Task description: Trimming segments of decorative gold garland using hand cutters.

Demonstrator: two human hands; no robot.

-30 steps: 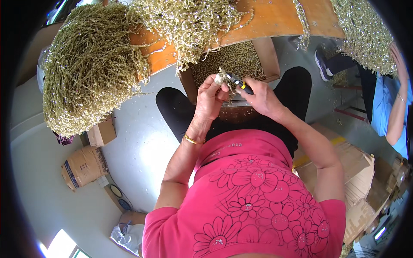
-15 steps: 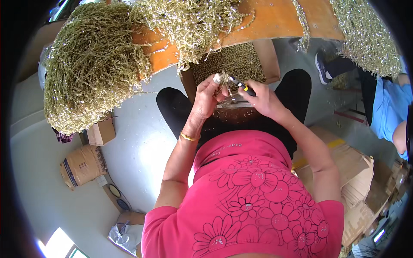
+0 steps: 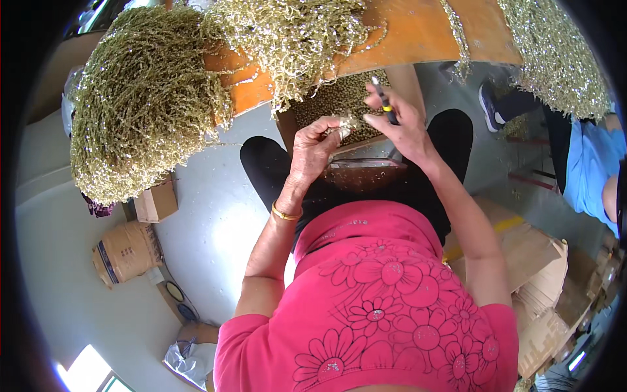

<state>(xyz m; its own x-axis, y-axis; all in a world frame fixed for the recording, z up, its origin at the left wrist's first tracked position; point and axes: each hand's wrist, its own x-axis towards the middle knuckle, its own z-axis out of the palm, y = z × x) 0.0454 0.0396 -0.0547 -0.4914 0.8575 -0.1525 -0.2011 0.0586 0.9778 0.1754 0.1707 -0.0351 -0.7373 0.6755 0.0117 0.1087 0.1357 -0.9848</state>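
My left hand (image 3: 312,151) is closed in a pinch over the near edge of an open cardboard box (image 3: 411,95). Its fingertips hold a small, pale gold glittery piece (image 3: 350,125), too small to make out fully. To its right, my right hand (image 3: 410,130) grips a small pair of pliers (image 3: 386,108) with black and yellow handles, the tip pointing up and away from me. The pliers are apart from the left hand. Inside the box lies a mass of small gold bead-like pieces (image 3: 313,108).
An orange-brown table (image 3: 418,32) runs along the far side. Heaps of gold tinsel strands (image 3: 144,104) hang over its edge. A shallow brown tray (image 3: 366,171) is by my lap. Flattened cardboard (image 3: 516,255) lies at right, near another person in blue (image 3: 594,170). A carton (image 3: 127,251) stands left.
My right hand has drawn the pliers away from the left fingertips, rightward and farther off, turning the tip upward. My left hand stays nearly in place, still pinching.
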